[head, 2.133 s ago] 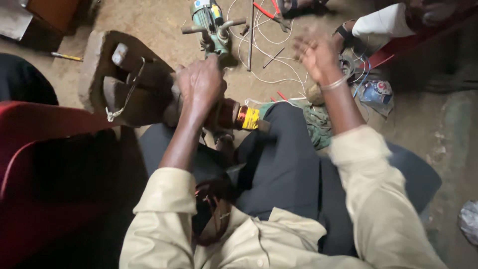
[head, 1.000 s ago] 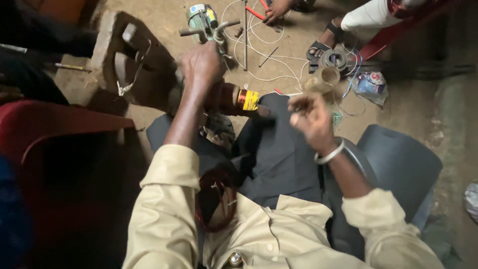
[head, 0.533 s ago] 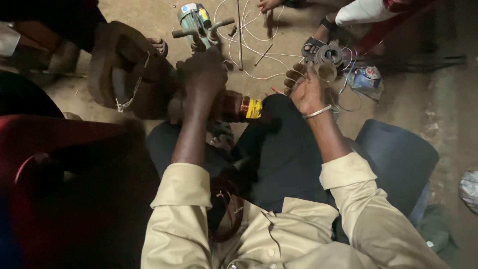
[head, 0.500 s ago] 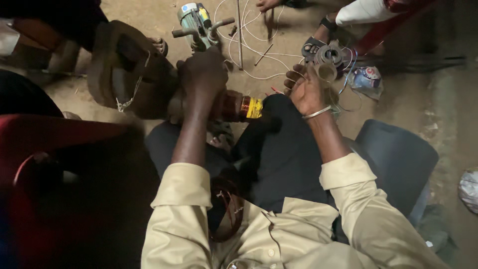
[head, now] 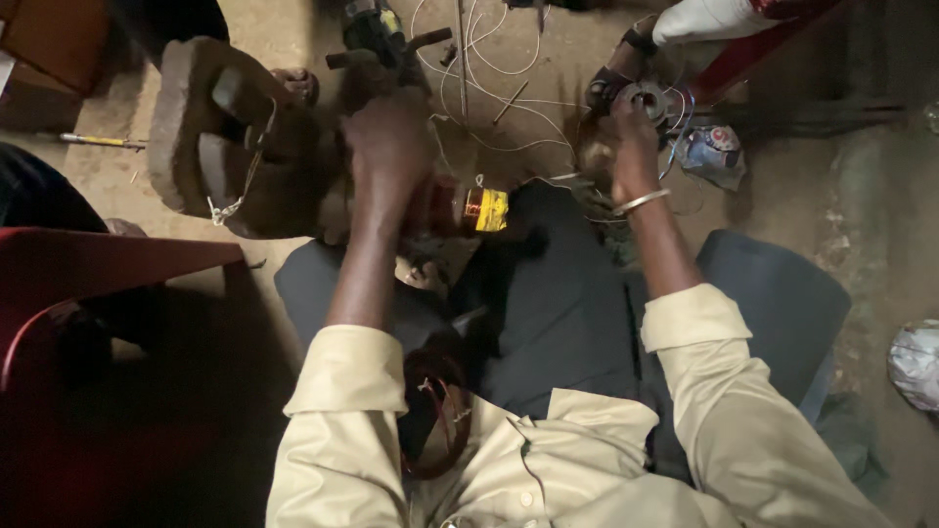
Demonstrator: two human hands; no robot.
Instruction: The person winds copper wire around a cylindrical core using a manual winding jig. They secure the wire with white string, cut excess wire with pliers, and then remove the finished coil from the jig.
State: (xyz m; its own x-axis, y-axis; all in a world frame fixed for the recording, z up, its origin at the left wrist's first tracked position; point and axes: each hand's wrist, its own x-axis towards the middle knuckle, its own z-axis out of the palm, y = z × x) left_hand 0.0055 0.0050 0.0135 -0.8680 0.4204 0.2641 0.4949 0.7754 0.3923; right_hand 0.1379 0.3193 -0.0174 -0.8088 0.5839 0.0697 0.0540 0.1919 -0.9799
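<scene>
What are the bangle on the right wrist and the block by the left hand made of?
Bangle: likely metal, thin and silvery with a bright glint. Block beside the left hand: looks like worn wood, brown, matte, rounded edges; stone can't be ruled out.

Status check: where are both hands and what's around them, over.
Left hand gripping the reddish cylinder with yellow band against the stone block. Right hand reaching to the round metal part on the floor. Loose white wires between them.

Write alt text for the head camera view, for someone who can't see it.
A seated person in a beige shirt looks down at their work: the left hand grips a reddish cylindrical part with a yellow band, while the right hand reaches to a round metal ring part on the dirt floor among loose white wires.
</scene>
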